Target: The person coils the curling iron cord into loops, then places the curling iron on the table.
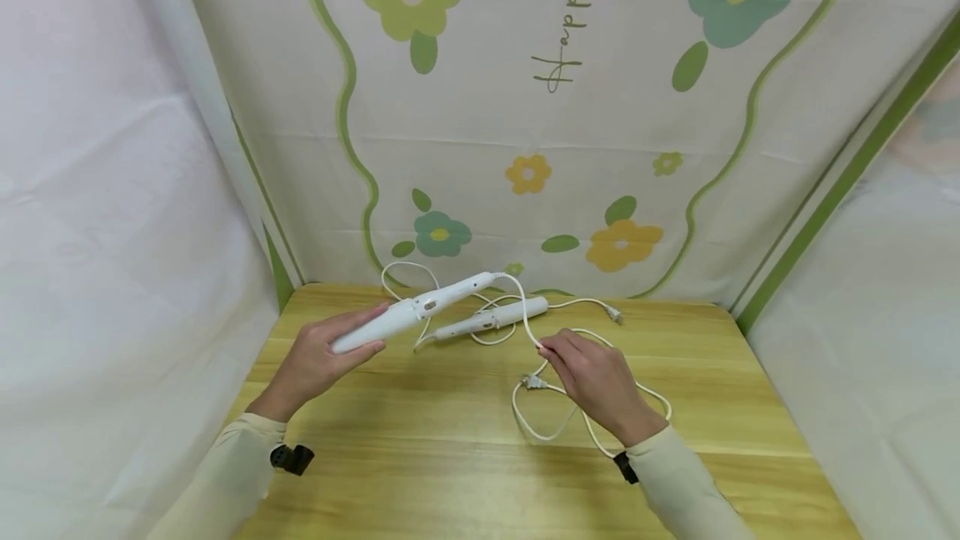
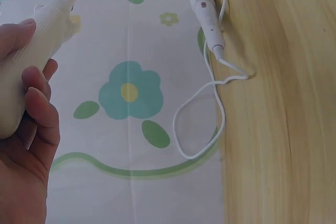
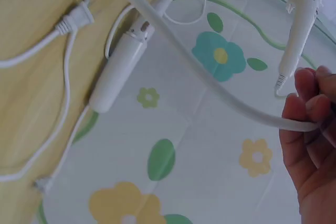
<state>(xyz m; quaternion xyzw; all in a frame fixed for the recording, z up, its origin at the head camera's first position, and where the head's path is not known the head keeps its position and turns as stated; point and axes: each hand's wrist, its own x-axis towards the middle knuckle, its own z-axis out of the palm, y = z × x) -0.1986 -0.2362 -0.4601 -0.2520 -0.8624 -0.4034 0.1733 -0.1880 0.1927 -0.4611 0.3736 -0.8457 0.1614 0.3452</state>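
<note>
My left hand grips the thick end of a white corded hair iron, held tilted above the table. Ribbing shows along its body in the left wrist view. From its thin end the white cord arcs over to my right hand, which pinches it between thumb and fingers. In the right wrist view the cord crosses close to the camera. A second, similar white hair iron lies at the back of the table, its cord looped around it.
The wooden table carries loose cord loops, with one plug near my right hand and another plug at the back right. A flower-printed cloth hangs behind; pale cloth walls stand at both sides.
</note>
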